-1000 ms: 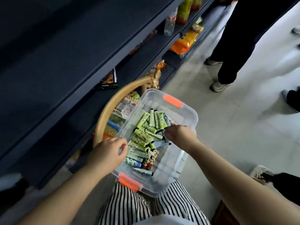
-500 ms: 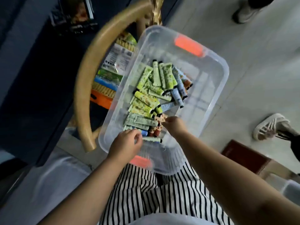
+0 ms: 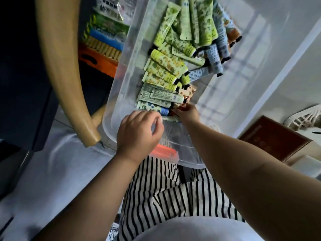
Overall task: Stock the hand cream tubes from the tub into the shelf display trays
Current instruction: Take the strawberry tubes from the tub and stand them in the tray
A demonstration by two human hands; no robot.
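- Clear plastic tub (image 3: 246,70) now fills most of my view; a second ago it sat small below the shelving, so I've leaned in close over it.
- Both hands have moved to the near end of the tube pile (image 3: 173,66), which still lies loose in the tub; I judge picking is only starting.
- Left hand (image 3: 139,131) hovers over the near rim, fingers loosely curled, gripping nothing I can see.
- Right hand (image 3: 188,113) reaches into the nearest tubes; its fingertips are hidden, so I cannot tell whether it holds one.
- Printing on the tubes is too small to read; no brand legible.
- Tan curved chair back (image 3: 60,66) stands beside the tub.
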